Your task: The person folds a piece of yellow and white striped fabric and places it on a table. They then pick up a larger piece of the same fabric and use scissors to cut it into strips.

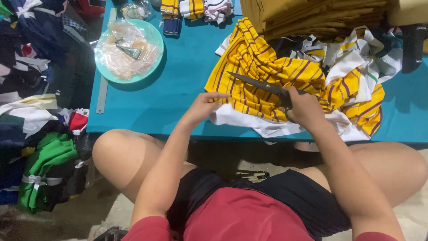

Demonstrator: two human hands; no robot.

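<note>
From my remote seat, I see the right hand (pixel 303 109) clenched around the handles of a pair of dark scissors (pixel 261 85), whose long blades point left and far over a heap of yellow fabric with purple stripes (pixel 254 67). The left hand (pixel 203 106) pinches the near edge of that fabric, fingertips bent together on the cloth where it meets a white layer (pixel 249 121) beneath. The heap lies at the near right of a teal table (pixel 178 89), with more yellow, white and dark pieces (pixel 356 67) crumpled just right of it. At the far left of the table sits a pale green round plate (pixel 154 33) holding clear plastic bags (pixel 120 56) and a small metal tool (pixel 127 49). A long metal ruler (pixel 102 93) lies along the table's left edge. Folded mustard cloth (pixel 312 15) is stacked at the far right, and small striped pieces (pixel 191 9) lie along the far edge. Bundles of green, dark and white garments (pixel 40 169) are piled on the floor to the left.
</note>
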